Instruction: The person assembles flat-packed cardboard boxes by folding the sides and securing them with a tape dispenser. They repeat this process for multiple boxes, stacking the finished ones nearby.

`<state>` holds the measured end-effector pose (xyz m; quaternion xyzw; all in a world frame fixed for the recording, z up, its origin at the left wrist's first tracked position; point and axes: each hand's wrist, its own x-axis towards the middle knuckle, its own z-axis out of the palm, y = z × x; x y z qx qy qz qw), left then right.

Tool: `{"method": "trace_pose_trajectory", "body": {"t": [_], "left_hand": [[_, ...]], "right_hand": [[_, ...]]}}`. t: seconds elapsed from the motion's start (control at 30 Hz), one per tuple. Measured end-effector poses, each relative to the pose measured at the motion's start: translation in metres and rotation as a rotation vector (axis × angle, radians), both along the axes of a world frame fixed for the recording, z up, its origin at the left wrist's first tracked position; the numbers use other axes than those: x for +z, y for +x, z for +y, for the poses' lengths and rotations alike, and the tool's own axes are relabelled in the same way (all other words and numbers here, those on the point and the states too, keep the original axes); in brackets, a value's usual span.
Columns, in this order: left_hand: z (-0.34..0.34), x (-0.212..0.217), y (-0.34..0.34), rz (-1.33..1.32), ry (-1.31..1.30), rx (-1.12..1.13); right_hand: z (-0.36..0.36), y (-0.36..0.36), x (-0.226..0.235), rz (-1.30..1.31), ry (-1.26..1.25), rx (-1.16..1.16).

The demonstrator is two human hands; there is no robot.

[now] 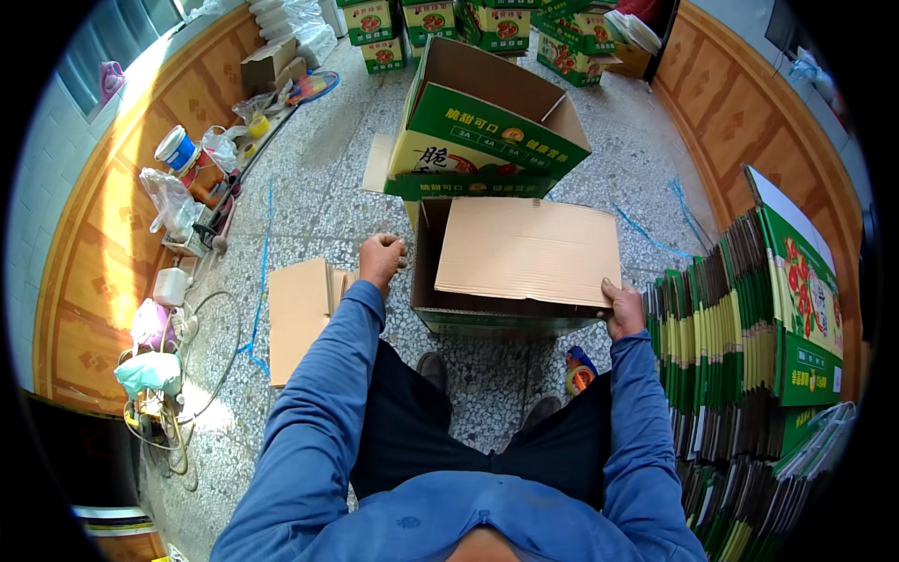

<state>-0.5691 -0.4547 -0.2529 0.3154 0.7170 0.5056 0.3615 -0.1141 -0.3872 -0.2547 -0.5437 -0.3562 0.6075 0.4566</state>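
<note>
An open cardboard box [510, 323] stands on the floor in front of my knees. A plain brown cardboard panel [524, 248] covers most of its top, leaving a dark gap along the left side. I cannot tell whether this panel is a loose sheet or a flap. My right hand [625, 309] grips the panel's near right corner, thumb on top. Just left of the box, my left hand [382, 260] hangs in the air with curled fingers, and nothing shows in it. Below that hand, several brown cardboard pieces [298, 314] lie on the floor.
Beyond stands another open green box [496, 131]. Flattened green cartons [721, 328] are stacked at the right. A tape dispenser [580, 373] lies by my right foot. Blue straps [267, 272] cross the floor. Buckets [176, 150], bags and a hose [234, 347] line the left wall; filled-out boxes [431, 23] stand behind.
</note>
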Motion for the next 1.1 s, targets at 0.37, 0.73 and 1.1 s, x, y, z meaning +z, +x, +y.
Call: {"method": "trace_pose_trajectory", "body": {"t": [0.37, 0.73, 1.1], "left_hand": [[0.012, -0.028, 0.004, 0.258, -0.293, -0.171], [0.028, -0.054, 0.015, 0.764, -0.569, -0.431], [0.039, 0.102, 0.054, 0.137, -0.028, -0.584]], "right_hand": [[0.011, -0.013, -0.003, -1.273, 0.350, 0.036], [0.019, 0.019, -0.065, -1.214, 0.218, 0.164], [0.082, 0.196, 0.076, -1.035, 0.674, 0.254]]}}
